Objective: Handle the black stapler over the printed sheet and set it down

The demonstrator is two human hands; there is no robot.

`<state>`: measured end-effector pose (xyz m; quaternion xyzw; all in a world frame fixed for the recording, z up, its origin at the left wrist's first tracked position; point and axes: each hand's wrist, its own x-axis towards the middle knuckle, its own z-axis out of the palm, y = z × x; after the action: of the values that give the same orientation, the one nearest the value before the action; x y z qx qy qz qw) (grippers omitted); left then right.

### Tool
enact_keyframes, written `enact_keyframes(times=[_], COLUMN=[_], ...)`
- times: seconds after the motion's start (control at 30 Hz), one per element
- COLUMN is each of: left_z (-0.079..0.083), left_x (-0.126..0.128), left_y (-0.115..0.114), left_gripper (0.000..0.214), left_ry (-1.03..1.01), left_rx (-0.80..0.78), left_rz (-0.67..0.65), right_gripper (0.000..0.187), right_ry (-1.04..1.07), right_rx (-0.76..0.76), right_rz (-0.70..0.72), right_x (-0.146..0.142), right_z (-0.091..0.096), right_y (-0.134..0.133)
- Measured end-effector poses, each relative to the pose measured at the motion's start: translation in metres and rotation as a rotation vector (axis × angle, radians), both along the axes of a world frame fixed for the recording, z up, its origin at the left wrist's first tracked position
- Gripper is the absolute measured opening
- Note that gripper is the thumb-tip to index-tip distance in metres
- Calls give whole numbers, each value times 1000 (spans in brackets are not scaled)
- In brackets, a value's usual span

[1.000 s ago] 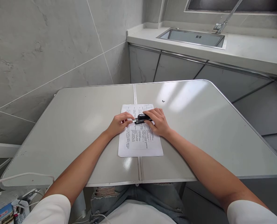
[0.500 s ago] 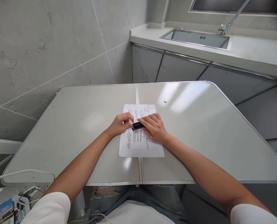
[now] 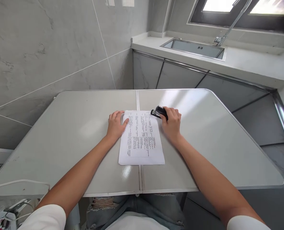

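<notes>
A printed sheet of paper [image 3: 142, 153] lies flat across the seam in the middle of the table. My left hand [image 3: 116, 125] rests along the sheet's upper left edge, fingers apart and thumb over the margin. At the upper right corner of the paper, my right hand [image 3: 172, 125] grips a black stapler [image 3: 161, 111]. The stapler's jaws point left and stand apart, with its front over the corner. From this angle I cannot tell whether the paper's edge sits between the jaws.
The white folding table [image 3: 84, 134] has a raised rim and a centre seam [image 3: 140, 179]. A white cable [image 3: 19, 181] crosses its left front corner. Beyond are a tiled wall [image 3: 60, 41] and a counter with a sink [image 3: 194, 48] and a tap [image 3: 219, 40].
My right hand has moved the stapler from above the paper's middle to its upper right corner. My left hand has left the stapler and shifted left onto the paper's edge. The view tilted up.
</notes>
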<state>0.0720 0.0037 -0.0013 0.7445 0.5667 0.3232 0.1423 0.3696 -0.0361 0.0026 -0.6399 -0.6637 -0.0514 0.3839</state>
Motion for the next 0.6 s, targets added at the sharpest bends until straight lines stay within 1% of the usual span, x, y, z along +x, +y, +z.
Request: enact_keyframes(times=[0.07,0.1,0.17,0.27,0.33,0.43,0.6], left_z=[-7,-10,-14,-16,-14,-11,-4], left_x=[-1,-1,-1,-1,-2,-4,-6], left_y=[3,4,6,6,6,5,4], left_gripper=[51,52,47,35,31,30,28], left_ry=[85,117,159,158,120,-3,-213], left_rx=[-56,-70,-75,-56,-46,-60,-60], left_rz=[-19,-45,-92,-113,-128,-133,-71], right_gripper=[35,35,36,35,35,34,35], right_ry=[22,26,24,17,18,23,21], right_rx=[-53,-78,-130,-197,-219,-224,-216], right_rz=[-116,-151,-181,-166,-145,-98,-35], right_x=[14,19,25,25,23,20,17], right_z=[-2,-4,-7,-11,-12,-12,-13], right_y=[7,10,14,16,16,16,15])
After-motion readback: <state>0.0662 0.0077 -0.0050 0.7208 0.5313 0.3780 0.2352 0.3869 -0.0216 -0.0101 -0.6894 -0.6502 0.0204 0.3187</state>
